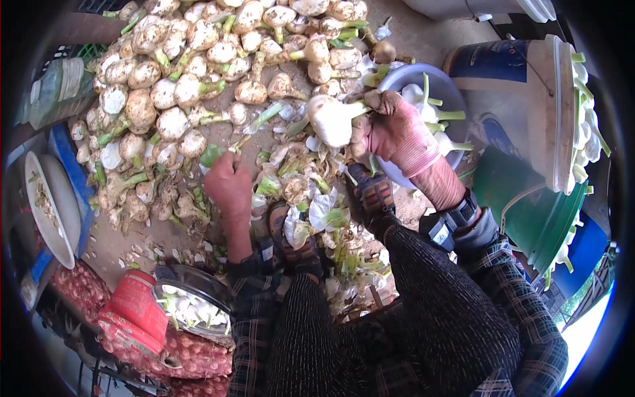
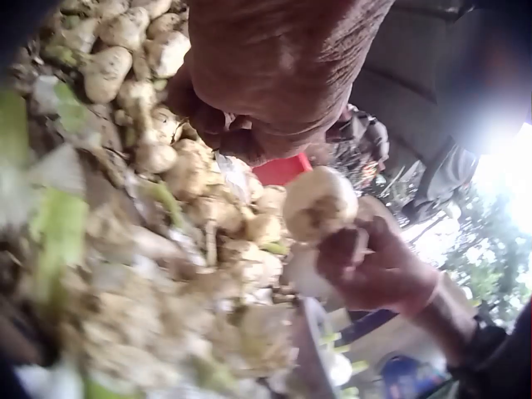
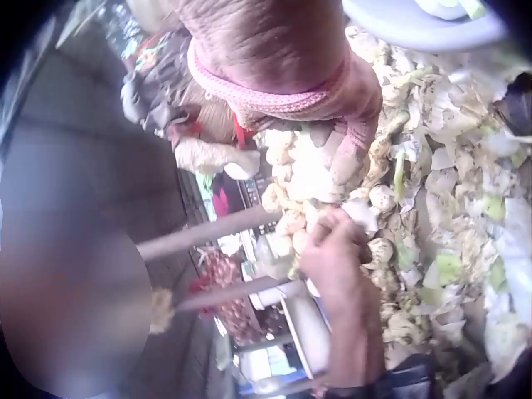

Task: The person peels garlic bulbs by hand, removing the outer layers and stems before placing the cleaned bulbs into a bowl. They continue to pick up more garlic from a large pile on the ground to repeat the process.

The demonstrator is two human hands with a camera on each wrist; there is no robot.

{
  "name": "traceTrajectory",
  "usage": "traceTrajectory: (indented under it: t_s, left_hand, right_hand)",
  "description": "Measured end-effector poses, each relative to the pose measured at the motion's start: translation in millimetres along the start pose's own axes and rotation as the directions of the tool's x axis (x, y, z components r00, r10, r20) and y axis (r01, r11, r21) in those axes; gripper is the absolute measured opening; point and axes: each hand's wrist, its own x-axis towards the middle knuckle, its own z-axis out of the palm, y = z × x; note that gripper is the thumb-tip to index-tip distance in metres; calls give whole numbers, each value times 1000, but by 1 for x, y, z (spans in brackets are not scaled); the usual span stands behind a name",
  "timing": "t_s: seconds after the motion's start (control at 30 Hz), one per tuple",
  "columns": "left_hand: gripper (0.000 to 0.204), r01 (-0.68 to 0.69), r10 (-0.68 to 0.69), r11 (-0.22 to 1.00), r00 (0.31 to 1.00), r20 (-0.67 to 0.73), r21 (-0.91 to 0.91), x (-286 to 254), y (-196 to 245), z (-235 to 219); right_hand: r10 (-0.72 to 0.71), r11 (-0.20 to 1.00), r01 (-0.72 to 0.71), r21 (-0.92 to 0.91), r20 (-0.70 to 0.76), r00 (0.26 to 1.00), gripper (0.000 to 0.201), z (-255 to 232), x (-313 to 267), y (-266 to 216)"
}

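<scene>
Fingers (image 1: pixel 378 100) of right hand (image 1: pixel 403 134): clamped with the thumb round the stalk of a white bulb (image 1: pixel 329 122), pink knit cuff at the wrist. Bulb hangs off the fingertips, held up above the litter; stalk runs from it toward 2 o'clock, brownish patch on its root end in the left wrist view. Clock below = head view, centred on that bulb. Left hand (image 1: pixel 228 184) at 8, apart from the bulb, fingers curled together, pinching a pale flake (image 2: pixel 235 176) that pokes out at the tips. Heap of peelings (image 1: pixel 294 188) at 6, papery skins mixed with green leaf scraps, running down between two sandals (image 1: pixel 377 193). Large pile of soil-stained bulbs (image 1: pixel 141 109) at 10, many with cut green stalks. Purple basin (image 1: pixel 446 92) at 3, just beside the right hand, cleaned white bulbs inside, stalks on. Past it, also near 3, a pale bucket (image 1: pixel 496 99) heaped with white bulbs at its mouth; green bucket (image 1: pixel 512 192) at 4, more bulbs at its rim. Metal bowl (image 1: pixel 202 279) at 7, full of white bulbs, touching a red container (image 1: pixel 135 301). Net sacks (image 1: pixel 79 291) around those two, reddish contents. Oval tray (image 1: pixel 41 205) between 8 and 9, tilted, small debris on it.
</scene>
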Motion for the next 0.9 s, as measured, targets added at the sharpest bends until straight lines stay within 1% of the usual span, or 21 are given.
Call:
traceTrajectory:
  t_s: [0.03,0.07,0.1,0.13,0.17,0.2,0.23,0.27,0.3,0.33,0.37,0.43,0.47,0.53,0.6,0.67,0.7,0.73,0.8,0.87,0.9]
  left_hand:
    - [15,100,-108,994,981,159,53,1,1,-5]
    - [15,91,-97,995,983,153,46,2,6,-7]
    - [20,40,-35,999,983,178,-28,2,19,-12]
    - [25,-6,26,995,980,200,-100,4,34,-16]
    - [42,44,29,931,981,192,-362,4,58,-20]
    - [47,62,56,878,972,230,-474,4,79,-21]
    - [52,85,86,812,961,264,-577,5,96,-19]
    - [52,86,88,814,960,268,-574,5,108,-14]
    - [53,-95,215,839,962,166,-536,5,118,-8]
    - [54,-271,344,835,936,72,-478,6,124,-4]
    - [54,-269,345,835,936,75,-481,7,123,4]
    - [53,-163,276,661,960,36,-732,8,121,17]
    - [53,-162,277,663,960,38,-731,9,120,13]
    - [55,28,231,674,941,247,-738,13,120,-2]
    - [56,41,226,701,934,276,-712,16,122,-5]
    - [59,-322,420,765,906,54,-559,23,119,-2]
    - [63,-252,405,720,909,96,-647,25,117,-1]
    - [63,-252,406,719,909,97,-647,27,117,-1]
    - [65,-384,529,683,847,58,-622,29,116,1]
    - [66,-331,512,676,853,96,-658,28,120,-3]
    - [67,-394,525,691,850,47,-606,26,123,-6]
  right_hand:
    - [-2,1000,2,0,-69,998,33,4,0,-2]
    - [-5,1000,6,3,-138,990,33,8,0,-3]
    - [-23,995,19,97,39,999,31,-5,3,-3]
    - [-29,995,25,95,40,999,31,-17,4,-2]
    - [-24,993,25,114,-12,1000,31,-12,4,0]
    - [-14,990,23,137,-65,998,30,-10,4,1]
    - [-18,995,22,96,-41,999,30,-16,7,4]
    - [-19,995,23,100,-43,999,30,-8,7,3]
    - [-9,995,18,94,-92,996,31,2,6,2]
    - [0,996,12,86,-140,990,31,7,6,1]
    - [0,996,13,87,-145,989,31,5,4,0]
    - [-92,991,82,-106,-93,991,32,0,3,0]
    - [-92,991,82,-103,-93,991,32,1,3,0]
    - [-146,965,116,-233,-114,983,31,4,3,2]
    - [-127,982,112,-154,-90,988,27,4,4,-2]
    - [-115,982,107,-155,-44,992,25,0,5,-4]
    - [-113,987,108,-116,-41,993,24,1,3,-5]
    - [-114,987,108,-115,-42,993,24,3,2,-6]
    - [-124,986,123,-114,-3,992,25,7,-2,-5]
    - [-112,987,107,-122,-37,993,24,10,-2,-6]
    - [-102,987,92,-132,-70,992,24,11,-2,-6]
